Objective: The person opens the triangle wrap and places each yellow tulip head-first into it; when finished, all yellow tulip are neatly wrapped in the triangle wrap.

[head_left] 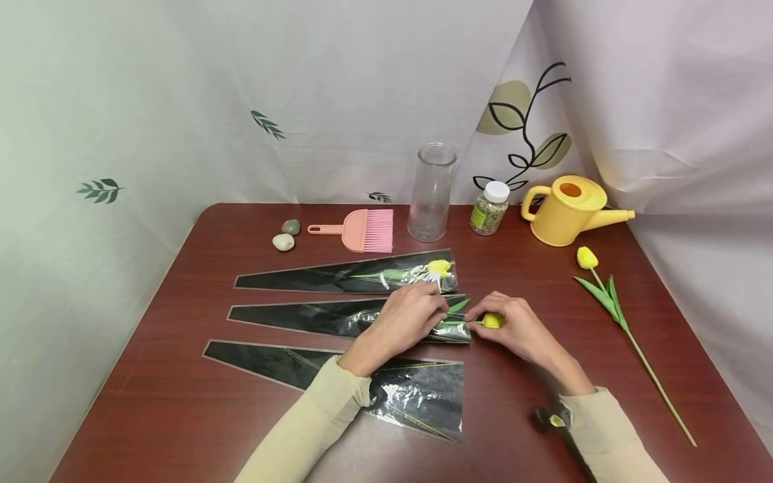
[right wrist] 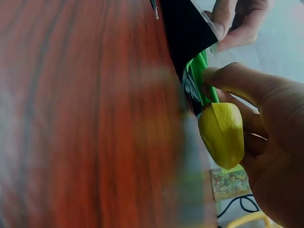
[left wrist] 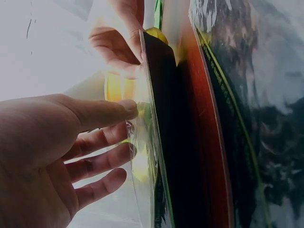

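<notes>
Reddish-brown counter [head_left: 181, 376] before leafy curtains [head_left: 151, 100]; right hand [head_left: 522, 332] pinches a yellow tulip [head_left: 492, 320], left hand [head_left: 407, 318] pins its sleeve [head_left: 338, 318] alongside.

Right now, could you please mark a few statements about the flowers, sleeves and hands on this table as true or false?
1. The right hand holds a yellow tulip head. True.
2. The left hand grips the pink brush. False: it rests on the middle sleeve.
3. A loose tulip lies right of the hands. True.
4. The glass vase holds flowers. False: it stands empty.
5. The farthest sleeve holds a tulip. True.
</notes>
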Tool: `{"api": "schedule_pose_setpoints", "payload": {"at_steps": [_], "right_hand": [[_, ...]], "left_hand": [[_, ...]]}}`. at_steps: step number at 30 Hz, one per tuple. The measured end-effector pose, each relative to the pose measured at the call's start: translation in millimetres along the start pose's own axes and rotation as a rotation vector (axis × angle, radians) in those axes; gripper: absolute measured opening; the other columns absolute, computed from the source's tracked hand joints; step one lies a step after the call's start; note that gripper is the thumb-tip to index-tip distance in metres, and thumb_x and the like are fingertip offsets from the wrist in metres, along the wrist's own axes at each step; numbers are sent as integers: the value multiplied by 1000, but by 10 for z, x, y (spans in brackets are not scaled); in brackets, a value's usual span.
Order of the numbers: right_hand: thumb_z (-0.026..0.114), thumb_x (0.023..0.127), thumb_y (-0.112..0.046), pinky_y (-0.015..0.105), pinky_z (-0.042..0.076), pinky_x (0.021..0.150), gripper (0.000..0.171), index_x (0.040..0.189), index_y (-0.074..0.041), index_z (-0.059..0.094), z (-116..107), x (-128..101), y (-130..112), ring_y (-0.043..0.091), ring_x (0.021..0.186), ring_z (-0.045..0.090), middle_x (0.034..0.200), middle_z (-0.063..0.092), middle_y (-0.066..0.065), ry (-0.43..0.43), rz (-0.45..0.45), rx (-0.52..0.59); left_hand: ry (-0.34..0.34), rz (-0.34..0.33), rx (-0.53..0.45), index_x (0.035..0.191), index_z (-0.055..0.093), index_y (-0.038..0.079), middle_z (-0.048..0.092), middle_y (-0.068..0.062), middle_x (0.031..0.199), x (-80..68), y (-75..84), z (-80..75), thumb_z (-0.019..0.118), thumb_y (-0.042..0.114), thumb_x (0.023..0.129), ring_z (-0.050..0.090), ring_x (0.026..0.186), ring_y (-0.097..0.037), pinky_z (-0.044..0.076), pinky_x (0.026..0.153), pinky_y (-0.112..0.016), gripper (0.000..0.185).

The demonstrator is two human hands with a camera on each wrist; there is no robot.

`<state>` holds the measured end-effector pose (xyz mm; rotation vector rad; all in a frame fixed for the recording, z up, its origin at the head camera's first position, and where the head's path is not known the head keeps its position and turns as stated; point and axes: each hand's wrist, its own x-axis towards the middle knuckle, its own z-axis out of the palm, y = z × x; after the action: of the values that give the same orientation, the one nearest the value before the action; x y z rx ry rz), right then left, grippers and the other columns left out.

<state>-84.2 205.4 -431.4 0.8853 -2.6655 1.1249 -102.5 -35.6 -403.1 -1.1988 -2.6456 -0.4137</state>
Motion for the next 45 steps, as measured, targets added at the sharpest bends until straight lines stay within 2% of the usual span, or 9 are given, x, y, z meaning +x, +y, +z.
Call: {"api": "schedule_pose_setpoints", "payload": {"at_steps": [12,17,21,27,31,35,39,45], "right_hand": [[83,78,-11,21,48,79,21,91,-25,76,41,-1,42,4,86,63,88,66,-18,-15,65,61],[83,79,-15,22,47,79,20,96,-23,76,-59,-13,37,7,88,62,92,67,-16,-41,66,53],[84,79,-18,24,47,80,24,102,-21,75,-255,-92,64,9,91,61,96,67,-14,-36,82,6],[86,76,-19,26,49,80,34,107,-19,73,-436,-304,136,6,94,59,100,66,-14,-51,100,-141],[87,75,-21,25,49,78,38,109,-20,70,-431,-398,168,7,92,60,101,65,-12,-80,91,-167],[87,74,-19,22,48,77,38,107,-21,69,-399,-433,176,7,88,60,98,65,-12,-69,66,-164],[86,74,-11,19,48,75,35,104,-19,69,-377,-433,174,6,84,63,94,66,-13,-41,54,-130],[85,74,-5,22,52,72,33,100,-19,69,-341,-393,156,5,80,65,90,67,-14,-12,76,-77]], "left_hand": [[-9,13,-4,92,76,21,59,8,90,6,5,3,70,25,91,58,88,-10,48,79,-29,7],[-7,14,9,92,76,22,59,8,90,7,5,6,70,26,91,58,89,-10,48,79,-29,7],[0,19,5,91,76,22,59,8,90,11,6,16,71,25,91,58,88,-10,48,79,-29,6],[4,20,10,90,76,23,59,8,89,6,4,27,71,26,91,58,87,-10,48,78,-29,6],[4,19,15,89,76,23,58,8,88,2,0,28,71,26,91,58,86,-10,48,78,-28,6],[8,18,15,89,76,22,58,8,88,0,-1,26,72,25,90,58,86,-10,48,78,-28,5],[9,22,20,89,76,22,58,8,88,-1,2,28,72,25,90,58,87,-10,48,78,-29,5],[7,18,21,90,76,22,59,8,89,4,9,22,71,25,90,58,89,-10,48,79,-28,6]]}}
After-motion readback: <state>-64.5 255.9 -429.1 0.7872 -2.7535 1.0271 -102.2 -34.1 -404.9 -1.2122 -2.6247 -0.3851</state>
